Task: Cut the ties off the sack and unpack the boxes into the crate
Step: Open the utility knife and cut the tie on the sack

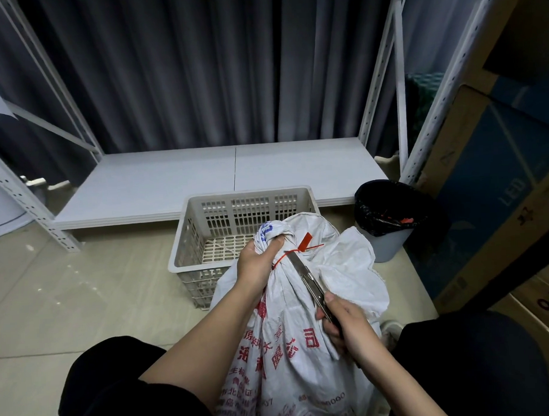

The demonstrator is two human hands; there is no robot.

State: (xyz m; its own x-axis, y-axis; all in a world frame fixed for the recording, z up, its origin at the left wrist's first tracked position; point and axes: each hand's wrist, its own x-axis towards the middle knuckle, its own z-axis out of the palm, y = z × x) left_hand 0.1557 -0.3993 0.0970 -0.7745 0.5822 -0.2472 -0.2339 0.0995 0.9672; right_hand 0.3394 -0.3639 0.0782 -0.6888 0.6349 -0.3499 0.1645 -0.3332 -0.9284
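Observation:
A white woven sack [303, 347] with red print stands between my knees. My left hand [258, 261] grips its bunched neck just below the knotted top. A red plastic tie [302, 245] circles the neck beside that hand. My right hand [345, 323] holds metal scissors [306, 278], whose blade tips meet the red tie. Behind the sack a pale slotted plastic crate [205, 235] sits on the floor, with nothing visible inside it. No boxes are in sight; the sack hides its contents.
A grey bin [389, 244] with a black liner and red scraps stands right of the crate. A low white shelf board [203, 179] runs behind, framed by metal rack posts and dark curtains. Large cardboard cartons [499, 184] stack along the right. The floor is beige tile.

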